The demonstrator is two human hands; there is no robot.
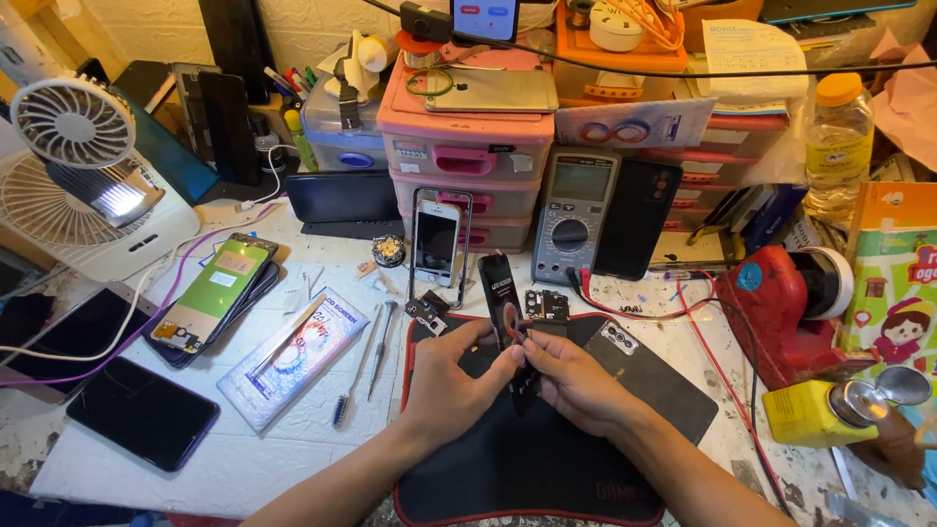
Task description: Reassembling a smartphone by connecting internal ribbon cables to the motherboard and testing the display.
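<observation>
a fan (73, 122) is standing at the far left, its base cut off by the frame edge. dark phones (142, 412) are lying on the bench, then a green-backed phone (210, 291), a flat packet (293, 359) and a screwdriver (383, 346). over the black mat (547, 459) the left hand (451, 376) and right hand (578, 383) are both pinching a slim black strip (503, 298); its lower end is hiding behind the fingers. a meter (574, 213) is leaning behind, and a red tool (781, 303) is sitting right.
</observation>
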